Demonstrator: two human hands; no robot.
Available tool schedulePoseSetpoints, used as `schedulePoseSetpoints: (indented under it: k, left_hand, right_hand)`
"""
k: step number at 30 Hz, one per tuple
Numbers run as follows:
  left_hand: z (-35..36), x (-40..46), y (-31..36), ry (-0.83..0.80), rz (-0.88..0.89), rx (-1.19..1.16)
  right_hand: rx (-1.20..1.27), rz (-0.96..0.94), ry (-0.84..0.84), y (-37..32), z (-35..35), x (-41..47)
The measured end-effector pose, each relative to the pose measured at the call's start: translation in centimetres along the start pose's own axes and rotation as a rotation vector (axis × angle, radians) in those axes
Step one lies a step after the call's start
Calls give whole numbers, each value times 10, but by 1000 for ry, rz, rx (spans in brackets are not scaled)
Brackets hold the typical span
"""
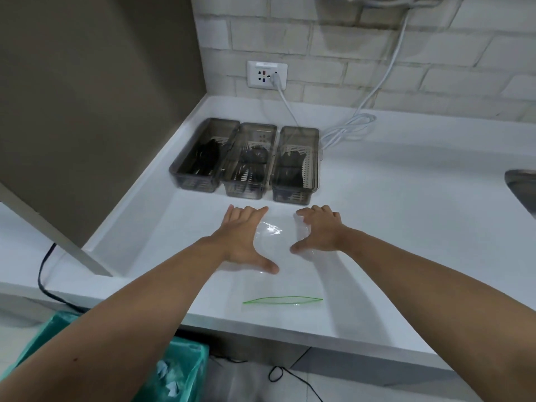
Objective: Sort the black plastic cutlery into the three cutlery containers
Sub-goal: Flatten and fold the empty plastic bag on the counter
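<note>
Three smoky see-through cutlery containers stand side by side at the back of the white counter: the left container [185,177], the middle container [246,188] and the right container [293,195]. Black plastic cutlery [207,158] lies inside each. In front of them a clear zip bag [282,274] with a green seal lies flat and looks empty. My left hand [246,242] rests spread on the bag's left part. My right hand [317,232] presses its far right part, fingers curled on the plastic.
A white wall socket [266,74] has a white cable [348,126] coiled behind the right container. A metal sink edge [522,187] shows at far right. A brown panel [87,111] stands on the left. A green-lined bin [179,369] sits below the counter's front edge.
</note>
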State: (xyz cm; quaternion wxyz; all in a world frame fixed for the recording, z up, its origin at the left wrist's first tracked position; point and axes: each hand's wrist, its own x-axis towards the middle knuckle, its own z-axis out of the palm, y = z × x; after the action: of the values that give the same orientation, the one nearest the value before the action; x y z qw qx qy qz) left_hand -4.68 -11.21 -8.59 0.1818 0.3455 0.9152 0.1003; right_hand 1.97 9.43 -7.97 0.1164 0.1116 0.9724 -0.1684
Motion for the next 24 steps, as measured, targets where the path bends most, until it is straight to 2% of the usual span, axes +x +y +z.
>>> schedulePoseSetpoints:
  k: [5,8,10,15,19,21,24]
  left_hand:
    - [2,6,1,45,32,-201]
    - [-2,8,1,126,56,-419]
    - [-6,10,0,201,99,-464]
    - [-15,9,-1,502,303,-327]
    - [-15,-1,2,681,429,-170]
    - [-9,-8,1,705,498,-69]
    - [6,-15,-2,636,523,-24]
  right_hand:
    - [56,35,-12,-7,-7,2]
    - [336,-1,52,-4,-8,0]
    - [450,-38,84,-2,-10,-2]
    - [477,-180,227,6,-15,-6]
    - [439,-299,216,19,-23,-17]
    - [383,-365,187,23,-25,-23]
    - [231,-425,106,29,-21,-29]
